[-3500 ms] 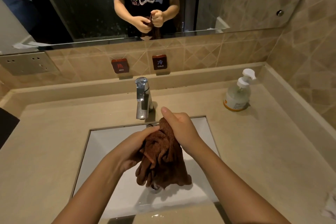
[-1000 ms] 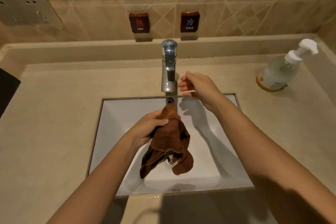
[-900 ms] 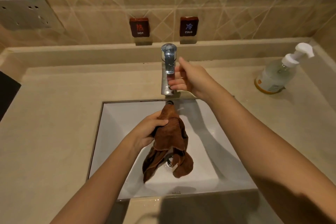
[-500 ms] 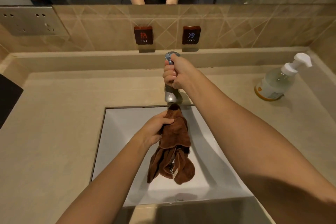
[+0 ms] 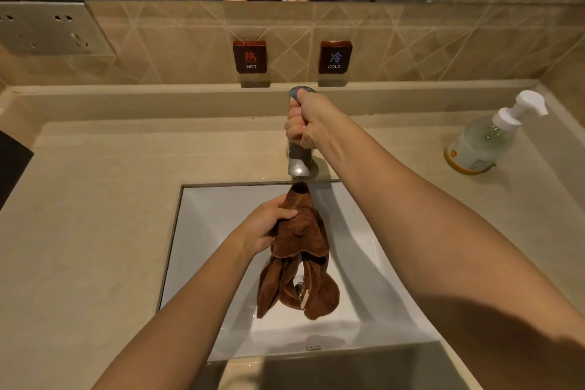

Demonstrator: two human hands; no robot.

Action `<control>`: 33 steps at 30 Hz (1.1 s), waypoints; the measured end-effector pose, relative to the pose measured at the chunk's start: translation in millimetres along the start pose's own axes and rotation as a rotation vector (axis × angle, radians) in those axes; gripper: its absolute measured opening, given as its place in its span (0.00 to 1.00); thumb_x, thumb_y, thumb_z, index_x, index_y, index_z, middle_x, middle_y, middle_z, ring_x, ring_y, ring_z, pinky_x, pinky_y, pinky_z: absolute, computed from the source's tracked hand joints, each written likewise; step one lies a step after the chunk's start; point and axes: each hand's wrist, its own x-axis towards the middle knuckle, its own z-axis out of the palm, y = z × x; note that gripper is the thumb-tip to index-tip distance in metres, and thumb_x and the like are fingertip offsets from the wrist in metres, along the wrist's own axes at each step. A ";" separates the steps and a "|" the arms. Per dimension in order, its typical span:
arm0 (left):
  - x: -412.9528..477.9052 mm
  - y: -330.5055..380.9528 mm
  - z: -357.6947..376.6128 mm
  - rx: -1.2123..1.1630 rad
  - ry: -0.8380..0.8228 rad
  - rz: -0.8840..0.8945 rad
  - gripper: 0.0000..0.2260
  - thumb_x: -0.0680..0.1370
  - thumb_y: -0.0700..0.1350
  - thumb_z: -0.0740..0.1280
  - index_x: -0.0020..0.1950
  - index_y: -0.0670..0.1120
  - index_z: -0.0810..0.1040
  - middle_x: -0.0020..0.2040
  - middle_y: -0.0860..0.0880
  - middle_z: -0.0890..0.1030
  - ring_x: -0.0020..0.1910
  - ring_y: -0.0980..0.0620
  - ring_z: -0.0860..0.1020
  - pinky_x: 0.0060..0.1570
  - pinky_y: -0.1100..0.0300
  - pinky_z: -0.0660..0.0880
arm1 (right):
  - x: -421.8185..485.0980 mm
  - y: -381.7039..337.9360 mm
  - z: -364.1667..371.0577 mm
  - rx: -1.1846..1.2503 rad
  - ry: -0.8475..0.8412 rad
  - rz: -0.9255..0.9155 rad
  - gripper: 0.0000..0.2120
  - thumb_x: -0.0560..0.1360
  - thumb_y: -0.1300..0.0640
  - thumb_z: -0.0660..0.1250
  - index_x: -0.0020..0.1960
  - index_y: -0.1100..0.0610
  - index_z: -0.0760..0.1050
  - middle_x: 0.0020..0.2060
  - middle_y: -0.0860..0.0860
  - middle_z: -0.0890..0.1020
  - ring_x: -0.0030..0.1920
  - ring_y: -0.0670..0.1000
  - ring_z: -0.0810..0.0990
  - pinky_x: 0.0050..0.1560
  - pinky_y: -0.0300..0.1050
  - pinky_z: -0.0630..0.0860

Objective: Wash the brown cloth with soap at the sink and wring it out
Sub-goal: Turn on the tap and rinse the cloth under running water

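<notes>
Gripping the faucet [image 5: 299, 161] top with the right hand [image 5: 311, 123], fingers curled round it. Clutching the bunched top of the brown cloth [image 5: 300, 241] in the left hand [image 5: 266, 228], straight below the spout, over the sink [image 5: 205, 209]. Hanging lengthwise downward, tail near the drain. Probably starting water next; soap bottle [image 5: 484, 139] well off rightward on the desk [image 5: 95, 199].

Brown cloth [image 5: 300, 241], white sink [image 5: 202, 231], beige counter [image 5: 95, 215].

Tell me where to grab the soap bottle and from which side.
Wrap the round clear body of the soap bottle, below the white pump, coming from the side facing the sink: the wall crowds its far side, and the nozzle points away.
</notes>
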 end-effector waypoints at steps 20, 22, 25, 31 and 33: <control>-1.6 -20.6 -12.1 -0.050 0.015 -0.061 0.11 0.77 0.35 0.61 0.59 0.40 0.76 0.52 0.38 0.80 0.50 0.44 0.79 0.58 0.48 0.74 | -10.0 -2.2 -12.5 0.067 -0.166 0.041 0.18 0.80 0.50 0.55 0.37 0.60 0.69 0.20 0.50 0.68 0.19 0.45 0.64 0.18 0.33 0.61; 0.6 -23.1 -13.8 -0.033 0.027 -0.053 0.11 0.78 0.37 0.61 0.60 0.40 0.76 0.53 0.39 0.81 0.50 0.44 0.80 0.56 0.50 0.75 | -13.6 2.4 -19.4 -0.091 -0.136 -0.044 0.21 0.80 0.46 0.52 0.42 0.62 0.72 0.25 0.52 0.73 0.23 0.47 0.70 0.24 0.36 0.71; 3.3 -28.4 -17.3 0.078 0.046 -0.060 0.11 0.79 0.40 0.62 0.60 0.42 0.78 0.53 0.41 0.83 0.50 0.46 0.81 0.52 0.55 0.79 | -9.0 27.8 -44.9 -0.423 0.126 -0.367 0.28 0.80 0.42 0.47 0.44 0.61 0.76 0.28 0.54 0.77 0.26 0.50 0.76 0.27 0.40 0.77; 3.9 -31.4 -24.7 0.271 -0.006 -0.109 0.11 0.79 0.48 0.64 0.58 0.48 0.79 0.54 0.44 0.84 0.54 0.46 0.82 0.56 0.55 0.77 | 33.8 138.8 -132.2 -0.895 0.089 -0.552 0.16 0.81 0.53 0.53 0.48 0.57 0.77 0.44 0.51 0.80 0.47 0.45 0.77 0.53 0.42 0.74; 4.2 -32.1 -28.2 0.312 -0.024 -0.090 0.13 0.77 0.52 0.64 0.58 0.48 0.80 0.55 0.45 0.83 0.54 0.47 0.82 0.57 0.55 0.77 | 44.5 156.2 -141.1 -1.030 -0.112 -0.508 0.15 0.81 0.54 0.53 0.49 0.58 0.77 0.44 0.52 0.78 0.44 0.37 0.74 0.47 0.35 0.70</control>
